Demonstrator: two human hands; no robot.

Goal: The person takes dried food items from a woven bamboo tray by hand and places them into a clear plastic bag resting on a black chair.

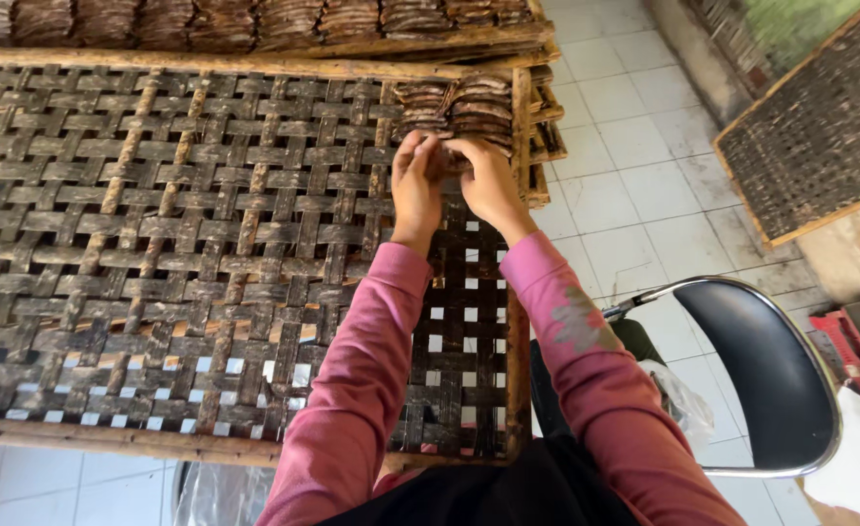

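brown pieces [469, 109] partly hidden behind both hands' fingers [428, 148].

Long pink sleeves cover both arms, the right one bearing a faded grey print, above dark clothing.

Two hands [454, 180], three woven trays [206, 244], one chair [761, 375].

A small drying workshop, by the look of it: woven bamboo racks [206, 244] stacked in layers, rows of thin dark slices [459, 105] laid out, another filled rack [820, 127] leaning on a wall, pale tiled floor [625, 195], a black stool [761, 370].
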